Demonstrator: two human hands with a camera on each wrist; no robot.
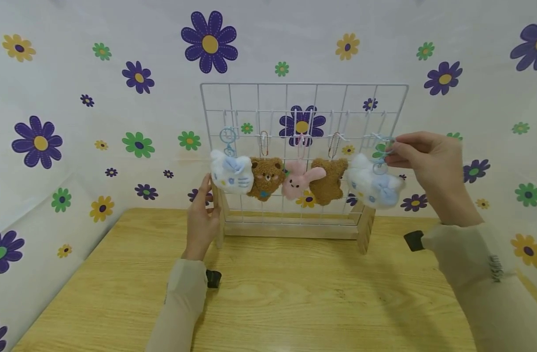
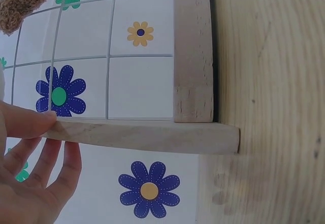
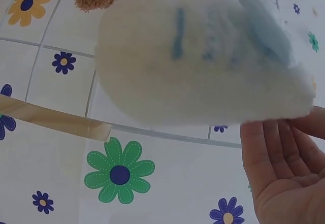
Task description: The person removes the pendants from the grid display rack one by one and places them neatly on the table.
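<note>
A white wire grid rack (image 1: 303, 84) stands in a wooden base, with plush keychains hanging in a row from its hooks. At its left side my left hand (image 1: 201, 222) grips the wooden upright (image 2: 147, 136), thumb on one face and fingers on the other. At the right end my right hand (image 1: 436, 166) pinches the light blue ring of a white cat plush keychain (image 1: 374, 185) with a blue bow, close by the last hook. In the right wrist view this plush (image 3: 152, 71) covers much of the grid, and the fingertips are partly hidden behind it.
Left to right hang another white cat plush (image 1: 231, 173), a brown bear (image 1: 267, 177), a pink rabbit (image 1: 296, 183) and a brown plush (image 1: 327, 181) turned backwards. The rack stands on a wood-grain table (image 1: 286, 293) before a flower-print backdrop (image 1: 158, 107).
</note>
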